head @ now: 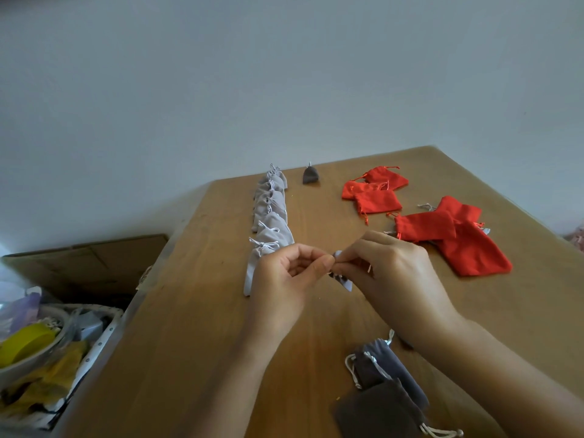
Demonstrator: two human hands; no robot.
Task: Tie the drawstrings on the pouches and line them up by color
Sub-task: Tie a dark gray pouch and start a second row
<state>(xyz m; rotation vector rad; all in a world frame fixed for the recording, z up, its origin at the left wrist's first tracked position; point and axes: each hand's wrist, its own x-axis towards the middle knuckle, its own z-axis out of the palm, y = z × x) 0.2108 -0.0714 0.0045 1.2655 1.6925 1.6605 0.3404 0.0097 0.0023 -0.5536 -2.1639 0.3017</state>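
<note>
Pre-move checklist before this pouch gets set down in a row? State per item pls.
1. Pouch in hand gripped by both the left hand and right hand: ok.
2. Its knot finished: cannot tell, fingers cover the cord.
3. Its colour: cannot tell, mostly hidden; the visible part looks grey.
4. Light grey row tied and lined up: ok.
5. Dark row started: ok, a single dark pouch stands at the far end.
6. Red pouches sorted: not ok, loose in heaps.
</note>
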